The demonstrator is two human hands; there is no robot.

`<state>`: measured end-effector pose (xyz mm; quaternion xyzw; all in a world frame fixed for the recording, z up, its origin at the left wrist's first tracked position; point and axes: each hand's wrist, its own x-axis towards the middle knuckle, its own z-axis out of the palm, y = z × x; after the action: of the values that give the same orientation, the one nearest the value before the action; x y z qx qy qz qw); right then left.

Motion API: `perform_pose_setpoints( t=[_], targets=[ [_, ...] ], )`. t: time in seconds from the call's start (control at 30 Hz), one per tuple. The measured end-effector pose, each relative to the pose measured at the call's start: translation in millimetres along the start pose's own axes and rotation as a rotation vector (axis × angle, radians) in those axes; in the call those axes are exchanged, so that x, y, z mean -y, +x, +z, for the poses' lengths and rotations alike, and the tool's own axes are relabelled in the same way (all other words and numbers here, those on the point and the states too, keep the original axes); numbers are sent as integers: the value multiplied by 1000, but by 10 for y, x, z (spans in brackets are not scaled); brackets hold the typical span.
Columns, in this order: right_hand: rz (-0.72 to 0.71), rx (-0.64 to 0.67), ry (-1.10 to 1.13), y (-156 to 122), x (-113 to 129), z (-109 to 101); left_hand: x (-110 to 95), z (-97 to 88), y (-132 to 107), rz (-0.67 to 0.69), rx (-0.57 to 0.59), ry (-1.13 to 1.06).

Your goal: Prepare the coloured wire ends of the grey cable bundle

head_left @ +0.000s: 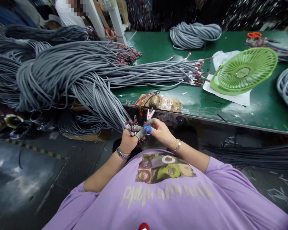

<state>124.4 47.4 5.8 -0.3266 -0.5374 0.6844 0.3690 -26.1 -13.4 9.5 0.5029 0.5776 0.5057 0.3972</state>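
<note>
My left hand (127, 140) is closed round the end of a thick bundle of grey cables (86, 80), whose stripped red and dark wire tips (132, 124) stick out above the fist. Close beside it, my right hand (160, 131) pinches a small pink snipping tool (149, 114) at those wire tips. Several fingertips wear grey finger covers, and one wears a blue one (147, 129). Both hands hover in front of my chest, just below the green table's near edge (206, 118).
Grey cable bundles fill the left side and lie across the green table (266, 108). A coil of cable (194, 34) sits at the back. A green fan (244, 71) lies on white paper at right. A clear bag of parts (164, 103) rests near the edge. Another person (69, 12) is at far left.
</note>
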Motion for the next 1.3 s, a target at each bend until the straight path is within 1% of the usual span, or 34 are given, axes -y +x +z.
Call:
perform_pose_setpoints(
  t=[0.1, 0.17, 0.33, 0.4, 0.47, 0.57, 0.67, 0.73, 0.77, 0.8, 0.83, 0.9, 0.93, 0.97, 1.07, 1.13, 1.23, 1.3],
  targets=[
    [0, -3, 9, 14, -67, 9, 28, 23, 16, 3, 10, 30],
    [-2, 0, 36, 9, -111, -4, 44, 9, 30, -4, 43, 53],
    [4, 20, 100, -41, -145, -62, 15, -111, 58, -31, 268, 102],
    [1, 40, 121, -66, -134, -61, -8, -146, 52, -31, 304, 139],
    [-3, 45, 144, -82, -119, -42, -26, -155, 36, -27, 310, 159],
    [48, -10, 188, -75, -119, -10, -37, -133, 4, -9, 254, 122],
    [180, -113, 275, -45, -164, -23, -10, -113, -21, 19, 97, 12],
    [260, -181, 362, -41, -197, -56, 24, -112, -30, 7, -19, -94],
    [285, -190, 403, -50, -205, -70, 43, -114, -33, -6, -67, -140],
    [299, -174, 438, -66, -206, -77, 60, -115, -36, -19, -100, -173],
    [304, -125, 462, -86, -199, -74, 76, -116, -40, -30, -119, -188],
    [299, 8, 462, -126, -167, -34, 103, -112, -48, -39, -121, -182],
    [283, 47, 437, -137, -148, 0, 113, -109, -52, -39, -114, -172],
    [252, 54, 402, -141, -131, 40, 121, -106, -55, -34, -103, -162],
    [147, -5, 284, -105, -109, 148, 118, -117, -53, -4, -37, -116],
    [103, -20, 234, -66, -118, 183, 90, -147, -40, -3, 47, -60],
    [74, 8, 188, -25, -148, 181, 41, -204, -12, -19, 196, 41],
    [83, 32, 171, -8, -165, 165, 28, -226, -3, -20, 241, 103]
  ],
)
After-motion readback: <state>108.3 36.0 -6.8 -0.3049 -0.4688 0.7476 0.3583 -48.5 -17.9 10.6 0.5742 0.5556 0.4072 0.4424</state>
